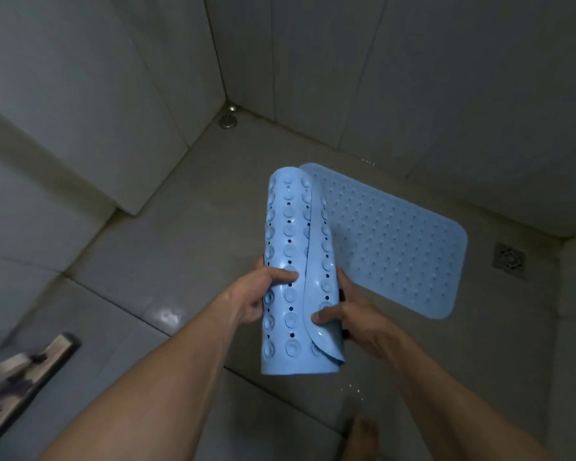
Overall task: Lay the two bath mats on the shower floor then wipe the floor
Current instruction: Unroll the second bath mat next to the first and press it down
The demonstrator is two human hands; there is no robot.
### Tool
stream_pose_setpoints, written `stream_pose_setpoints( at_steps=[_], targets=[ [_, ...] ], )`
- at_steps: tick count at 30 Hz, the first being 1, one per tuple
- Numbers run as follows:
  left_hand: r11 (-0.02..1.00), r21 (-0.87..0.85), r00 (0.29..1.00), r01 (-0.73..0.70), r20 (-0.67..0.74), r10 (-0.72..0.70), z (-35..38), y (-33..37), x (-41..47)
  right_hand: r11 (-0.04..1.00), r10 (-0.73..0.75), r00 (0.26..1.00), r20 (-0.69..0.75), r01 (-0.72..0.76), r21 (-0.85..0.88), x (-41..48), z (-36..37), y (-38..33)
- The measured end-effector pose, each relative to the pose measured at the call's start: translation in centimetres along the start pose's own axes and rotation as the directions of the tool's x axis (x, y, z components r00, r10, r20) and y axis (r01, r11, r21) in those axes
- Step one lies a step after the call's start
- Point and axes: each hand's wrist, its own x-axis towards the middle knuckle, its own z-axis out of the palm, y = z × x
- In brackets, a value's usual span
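My left hand and right hand flank the rolled mat. Just right of that grip the flat mat lies on the shower floor, a floor drain farther right.

Mop (blurred) cut off at left; rolled mat hides part of flat mat.

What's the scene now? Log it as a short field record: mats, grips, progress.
flat mat: lies on the shower floor near the square drain
rolled mat: held above the floor, suction cups outward
left grip: holds the rolled mat's left side
right grip: holds its loose flap
progress: one mat laid, second not yet
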Motion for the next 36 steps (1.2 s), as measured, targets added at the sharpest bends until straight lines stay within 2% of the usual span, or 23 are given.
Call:
stream_pose_setpoints(
  at_steps=[4,8,14,18,21,24,27,33,36],
  targets=[
    [0.996,0.090,1.000,0.023,-0.020,-0.022,-2.3,-3.5,2.9,0.992,-0.054,0.995,-0.082,0.063,0.113,1.2,1.3,6.2],
    [0.984,0.176,0.999,0.013,-0.037,-0.006,-3.6,-9.0,7.8,0.983,-0.115,0.981,-0.156,0.134,0.122,4.8,1.5,14.1],
    [0.955,0.293,0.989,0.038,-0.149,0.007,-6.2,-16.1,16.1,0.974,-0.130,0.955,-0.267,0.173,0.145,10.8,1.3,25.2],
    [0.923,0.380,0.982,0.059,-0.189,0.015,-8.2,-18.5,19.2,0.967,-0.111,0.946,-0.306,0.174,0.188,13.5,2.5,29.5],
    [0.898,0.437,0.980,0.048,-0.195,0.043,-9.6,-19.8,20.1,0.984,-0.122,0.934,-0.337,0.158,0.083,14.5,3.3,30.7],
    [0.884,0.468,0.971,0.012,-0.217,0.102,-8.9,-19.9,19.8,0.995,-0.091,0.922,-0.376,0.068,-0.073,14.5,3.3,29.7],
    [0.860,0.511,0.965,-0.019,-0.216,0.149,-8.6,-20.1,19.8,0.976,-0.082,0.934,-0.347,0.004,-0.219,14.1,2.8,29.4],
    [0.780,0.626,0.972,0.002,-0.183,0.145,-9.2,-20.0,18.5,0.954,-0.068,0.959,-0.275,-0.019,-0.300,12.5,2.2,30.2],
    [0.689,0.725,0.969,0.025,-0.188,0.163,-9.1,-20.7,17.8,0.930,-0.033,0.961,-0.273,-0.071,-0.360,11.9,2.5,31.4]
  ],
)
